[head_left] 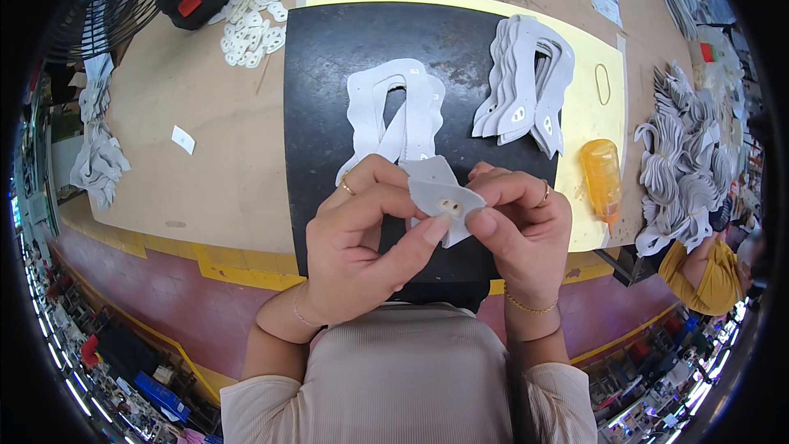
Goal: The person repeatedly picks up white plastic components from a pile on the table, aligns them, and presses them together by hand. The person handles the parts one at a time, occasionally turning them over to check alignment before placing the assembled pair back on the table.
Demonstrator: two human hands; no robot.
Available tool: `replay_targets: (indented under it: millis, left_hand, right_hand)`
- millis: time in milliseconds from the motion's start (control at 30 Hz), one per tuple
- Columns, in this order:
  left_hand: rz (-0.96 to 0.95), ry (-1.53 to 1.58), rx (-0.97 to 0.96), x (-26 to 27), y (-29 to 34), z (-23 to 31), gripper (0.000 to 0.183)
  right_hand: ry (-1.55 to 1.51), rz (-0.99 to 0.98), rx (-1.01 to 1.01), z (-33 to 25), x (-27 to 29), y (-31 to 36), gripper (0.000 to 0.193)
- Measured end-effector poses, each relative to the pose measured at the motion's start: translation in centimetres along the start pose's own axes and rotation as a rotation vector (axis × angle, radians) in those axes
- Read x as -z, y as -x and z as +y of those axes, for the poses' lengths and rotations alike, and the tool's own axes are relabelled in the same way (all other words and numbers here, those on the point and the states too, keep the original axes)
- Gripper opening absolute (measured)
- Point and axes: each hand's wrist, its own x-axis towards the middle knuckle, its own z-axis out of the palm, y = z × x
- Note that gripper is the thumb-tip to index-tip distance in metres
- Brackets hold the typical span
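Observation:
Between both hands, above the near part of a black mat (316, 57), is a bent light-grey fabric piece (431, 174) with a small cream patch (449, 206) with holes on it. My left hand (357, 238) grips the piece from the left, its thumb at the patch's lower edge. My right hand (530, 226) pinches the same piece from the right between thumb and fingers. Just beyond the hands lie grey U-shaped fabric pieces (359, 107), partly hidden by my left hand. A fanned stack of similar pieces (505, 74) with cream patches on their ends rests farther right.
Loose cream patches (246, 29) are heaped at the far left, beside a fan (103, 4). An orange squeeze bottle (602, 177) and a rubber band (603, 85) lie on yellow sheet at right. Grey bundles (682, 156) sit at the right edge, near another person's yellow sleeve (697, 275).

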Motion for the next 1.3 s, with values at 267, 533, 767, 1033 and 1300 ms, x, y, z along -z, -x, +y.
replay_targets:
  millis: [267,533,767,1033,1300]
  left_hand:
    - [-0.007,0.001,-0.041,0.1,-0.3,-0.2,0.013]
    - [0.027,0.014,0.015,-0.1,-0.2,-0.1,0.015]
    - [-0.003,-0.022,0.012,-0.2,-0.2,-0.1,0.015]
    - [0.017,-0.031,0.085,-0.2,-0.4,-0.1,0.011]
    - [-0.127,-0.065,0.239,0.8,-0.3,0.7,0.011]
  right_hand:
    - [0.026,0.033,0.073,0.4,-0.4,-0.2,0.010]
    - [0.088,0.054,0.130,0.7,-0.6,-0.3,0.010]
    - [0.005,0.050,0.064,0.9,-0.5,0.0,0.010]
    - [0.131,-0.102,0.040,0.2,0.6,-0.7,0.013]
    - [0.347,-0.416,-0.078,-2.3,2.8,-3.1,0.011]
